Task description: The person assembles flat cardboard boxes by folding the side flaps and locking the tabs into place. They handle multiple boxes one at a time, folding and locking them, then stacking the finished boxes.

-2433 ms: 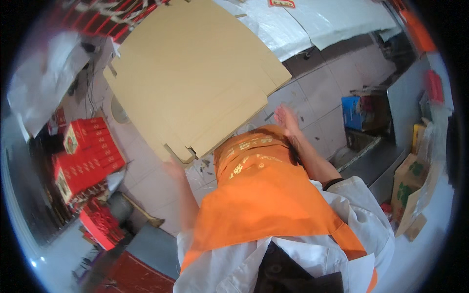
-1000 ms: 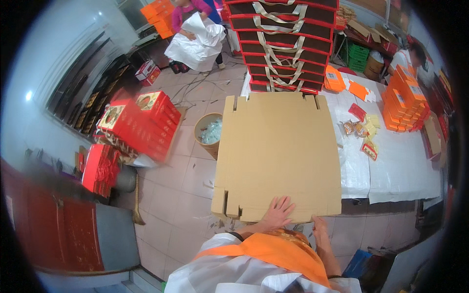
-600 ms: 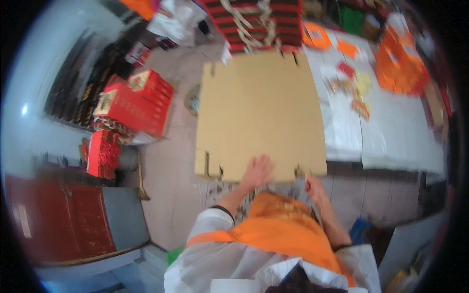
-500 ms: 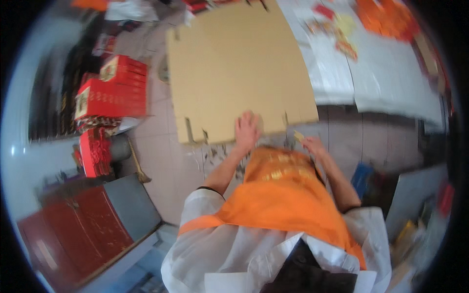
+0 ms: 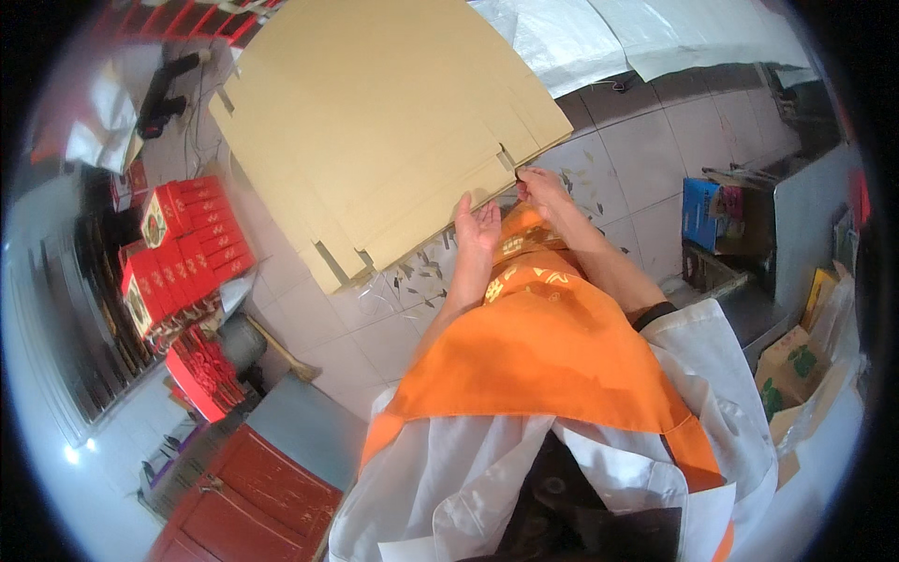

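Observation:
A large flat cardboard sheet (image 5: 393,122) with slots cut near its edges lies in front of me, turned at an angle. At its near edge is my left hand (image 5: 478,225), palm partly showing, thumb stretched up against the board and the other fingers loosely bent. My right hand (image 5: 545,192) is closed at the same edge, just right of the left hand and beside a slot. Its fingertips are pressed together by a small dark spot; what they pinch is too small to make out. An orange apron (image 5: 552,347) covers my front below the hands.
Red boxes (image 5: 192,253) are stacked at the left, with a broom (image 5: 281,351) near them. A red-brown cabinet (image 5: 253,496) stands at lower left. White sheeting (image 5: 581,37) covers a surface at the back. Small scraps (image 5: 421,272) litter the tiled floor. A blue box (image 5: 700,211) stands at the right.
My view has turned, so the cardboard appears rotated and farther left. My left hand has gone from lying on the board to its edge. The right hand has come to the edge; its small yellowish item no longer shows.

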